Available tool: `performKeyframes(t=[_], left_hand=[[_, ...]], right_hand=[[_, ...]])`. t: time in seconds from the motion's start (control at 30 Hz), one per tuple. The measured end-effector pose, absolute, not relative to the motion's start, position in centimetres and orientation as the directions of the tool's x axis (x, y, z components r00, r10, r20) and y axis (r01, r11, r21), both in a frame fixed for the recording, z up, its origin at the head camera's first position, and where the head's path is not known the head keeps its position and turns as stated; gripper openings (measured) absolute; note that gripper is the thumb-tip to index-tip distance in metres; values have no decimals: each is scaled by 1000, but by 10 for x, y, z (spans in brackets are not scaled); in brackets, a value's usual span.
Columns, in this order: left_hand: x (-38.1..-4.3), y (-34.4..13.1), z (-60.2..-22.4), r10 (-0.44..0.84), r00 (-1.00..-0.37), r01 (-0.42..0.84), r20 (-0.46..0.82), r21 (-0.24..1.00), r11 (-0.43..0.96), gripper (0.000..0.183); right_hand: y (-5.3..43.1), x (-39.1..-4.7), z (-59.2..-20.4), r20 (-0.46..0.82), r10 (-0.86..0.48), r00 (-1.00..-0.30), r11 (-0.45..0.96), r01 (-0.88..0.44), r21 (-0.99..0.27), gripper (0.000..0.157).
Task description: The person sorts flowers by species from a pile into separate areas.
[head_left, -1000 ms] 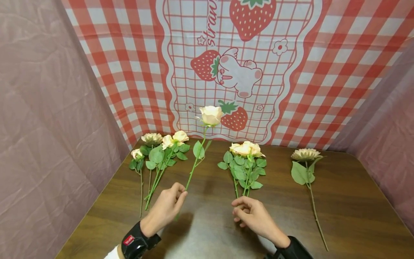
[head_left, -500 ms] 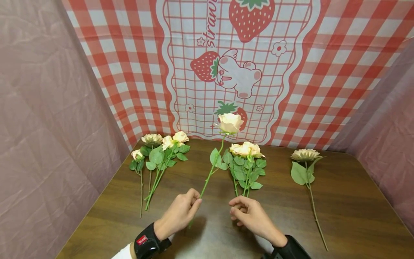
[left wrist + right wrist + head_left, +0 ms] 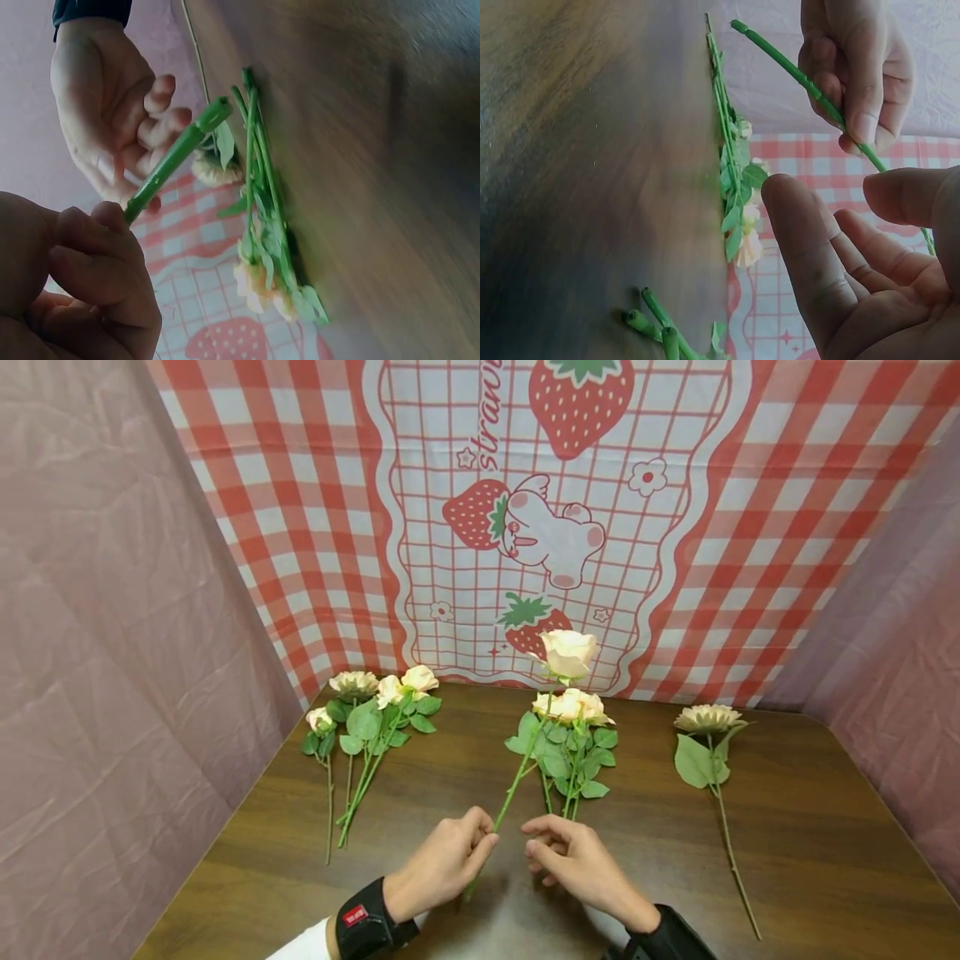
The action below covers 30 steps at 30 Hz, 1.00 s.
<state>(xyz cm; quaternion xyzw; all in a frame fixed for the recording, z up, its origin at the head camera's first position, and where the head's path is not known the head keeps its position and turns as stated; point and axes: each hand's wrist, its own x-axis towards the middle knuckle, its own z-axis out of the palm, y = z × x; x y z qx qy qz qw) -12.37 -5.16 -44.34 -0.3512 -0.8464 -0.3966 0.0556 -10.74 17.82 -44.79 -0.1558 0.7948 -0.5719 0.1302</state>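
Note:
My left hand [image 3: 448, 860] pinches the green stem of a cream rose [image 3: 567, 654] between thumb and fingers. The bloom leans up and to the right, in front of the backdrop, and the cut stem end [image 3: 215, 112] sticks out below the hand in the left wrist view. Close by on the right, my right hand [image 3: 581, 867] hovers with loosely bent fingers and holds nothing; its thumb and forefinger stand apart in the right wrist view. Just beyond it, a bunch of cream roses [image 3: 576, 707] with green leaves lies on the table, partly behind the held rose.
Several cream flowers [image 3: 363, 722] lie at the left on the brown wooden table [image 3: 645, 835]. A single flower with a long stem [image 3: 708, 720] lies at the right. A red checked strawberry cloth [image 3: 757, 543] hangs behind, with pink curtains [image 3: 112, 652] at the sides.
My left hand has carried the rose to the right, so its bloom now stands above the middle bunch. My right hand has shifted slightly left. The flowers on the table stay put.

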Motion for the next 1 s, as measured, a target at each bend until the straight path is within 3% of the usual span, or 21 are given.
performKeyframes(t=[0.5,1.0], left_hand=[[-114,-32,-442,635,-725,601,267,696,393,4],[-117,-22,-450,643,-698,649,314,657,383,8]], right_hand=[[174,-103,-448,2,-409,-912,275,-125,-953,33],[178,-105,-450,44,-344,-938,253,-138,-958,19]])
